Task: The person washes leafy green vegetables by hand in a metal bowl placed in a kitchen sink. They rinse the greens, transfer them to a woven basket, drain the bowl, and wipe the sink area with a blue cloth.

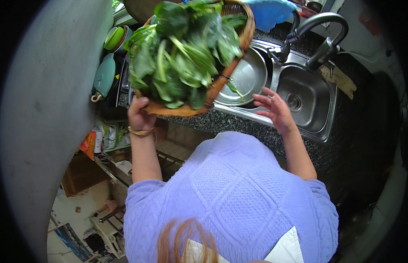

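My left hand (pixel 141 111) grips the near left rim of a woven bamboo basket (pixel 177 112), which is tilted and heaped with leafy greens (pixel 187 59). The basket hangs over the counter and hides part of the left sink basin. In that basin sits a round metal pan (pixel 253 77), with a loose green leaf (pixel 234 88) in front of it at the basket's edge. My right hand (pixel 273 107) is raised above the sink's front rim, fingers apart, holding nothing. It is right of the basket and does not touch it.
A curved metal faucet (pixel 317 26) rises behind the right sink basin (pixel 307 98). A pale cloth (pixel 339 80) lies at the basin's back right. Stacked bowls (pixel 114 38) and a teal lid (pixel 104 74) stand at left by the wall. A blue plastic bag (pixel 268 13) is behind the basket.
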Available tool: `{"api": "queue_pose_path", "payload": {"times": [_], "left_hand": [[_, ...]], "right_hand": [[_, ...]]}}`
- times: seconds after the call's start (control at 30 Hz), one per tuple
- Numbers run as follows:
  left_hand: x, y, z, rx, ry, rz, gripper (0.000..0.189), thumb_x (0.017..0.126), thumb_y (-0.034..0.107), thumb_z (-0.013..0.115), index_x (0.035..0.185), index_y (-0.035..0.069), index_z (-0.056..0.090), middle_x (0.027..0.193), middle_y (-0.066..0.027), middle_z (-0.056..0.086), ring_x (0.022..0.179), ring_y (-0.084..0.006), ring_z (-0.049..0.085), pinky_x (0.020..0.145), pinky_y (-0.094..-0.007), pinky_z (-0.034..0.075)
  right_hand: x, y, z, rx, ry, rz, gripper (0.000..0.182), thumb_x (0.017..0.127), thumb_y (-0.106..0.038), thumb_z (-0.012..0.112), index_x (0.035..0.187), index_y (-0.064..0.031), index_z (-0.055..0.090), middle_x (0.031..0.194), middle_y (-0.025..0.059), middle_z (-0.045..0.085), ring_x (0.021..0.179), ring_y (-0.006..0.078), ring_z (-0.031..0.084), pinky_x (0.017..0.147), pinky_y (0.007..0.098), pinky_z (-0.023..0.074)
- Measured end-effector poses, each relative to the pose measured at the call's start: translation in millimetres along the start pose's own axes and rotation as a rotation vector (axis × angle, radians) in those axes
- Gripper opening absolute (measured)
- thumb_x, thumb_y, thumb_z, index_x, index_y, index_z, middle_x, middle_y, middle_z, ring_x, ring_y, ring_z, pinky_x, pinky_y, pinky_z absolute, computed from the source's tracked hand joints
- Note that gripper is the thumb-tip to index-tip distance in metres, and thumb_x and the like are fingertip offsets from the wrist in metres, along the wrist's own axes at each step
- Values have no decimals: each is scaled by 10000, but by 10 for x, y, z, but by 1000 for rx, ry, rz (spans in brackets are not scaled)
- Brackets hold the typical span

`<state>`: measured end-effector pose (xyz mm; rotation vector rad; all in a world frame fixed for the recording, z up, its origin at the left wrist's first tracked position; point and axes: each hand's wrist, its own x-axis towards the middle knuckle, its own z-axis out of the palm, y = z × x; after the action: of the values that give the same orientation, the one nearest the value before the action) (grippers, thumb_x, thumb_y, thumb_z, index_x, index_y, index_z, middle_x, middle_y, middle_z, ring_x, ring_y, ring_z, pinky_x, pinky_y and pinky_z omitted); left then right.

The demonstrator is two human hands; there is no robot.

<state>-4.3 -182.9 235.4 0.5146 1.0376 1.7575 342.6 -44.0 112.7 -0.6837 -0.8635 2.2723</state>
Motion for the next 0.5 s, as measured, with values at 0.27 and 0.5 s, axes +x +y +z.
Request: {"api": "queue_pose_path", "payload": {"times": [0.27,0.5], "left_hand": [[-77,-1034,-281,285,-41,-24,554,714,24,586,1217,36,354,1104,-51,512,1003,-161,512,890,-307,404],[-149,-1114,-684,373,-252,-194,852,730,439,660,1335,46,208,1211,-77,417,1038,-166,469,876,-317,400]], "right_hand": [[811,511,625,75,259,92,356,903,-303,414,1167,-65,438,1068,92,557,883,196,570,695,334,486],[558,779,536,-2,358,142,229,906,-270,420,1027,-102,519,797,2,591,547,96,526,403,212,372]]}}
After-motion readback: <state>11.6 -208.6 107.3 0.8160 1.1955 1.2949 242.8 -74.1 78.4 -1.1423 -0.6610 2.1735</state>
